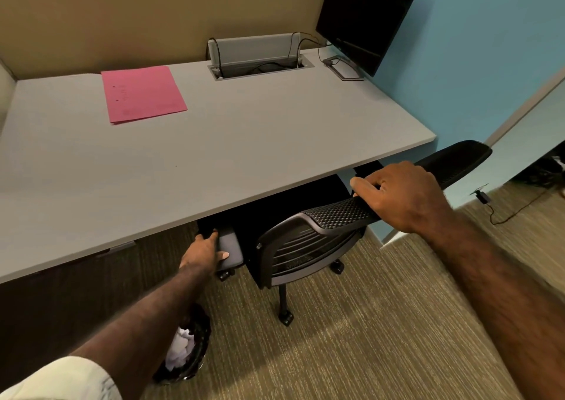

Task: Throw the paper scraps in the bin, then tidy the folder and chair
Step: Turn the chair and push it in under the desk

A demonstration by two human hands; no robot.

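Note:
A black mesh-backed chair [308,246] stands partly under the grey desk [214,155]. My right hand [403,194] grips the top edge of the chair's backrest. My left hand [204,251] holds the chair's grey armrest [230,249] just below the desk's front edge. A pink folder [142,93] lies closed and flat on the desk at the back left. On the carpet under my left forearm stands a black mesh bin [189,350] with white paper scraps [180,349] inside.
A dark monitor [363,20] stands at the desk's back right, beside an open cable tray [260,60] with wires. The blue wall is close on the chair's right. A cable and plug [486,199] lie on the carpet at the right.

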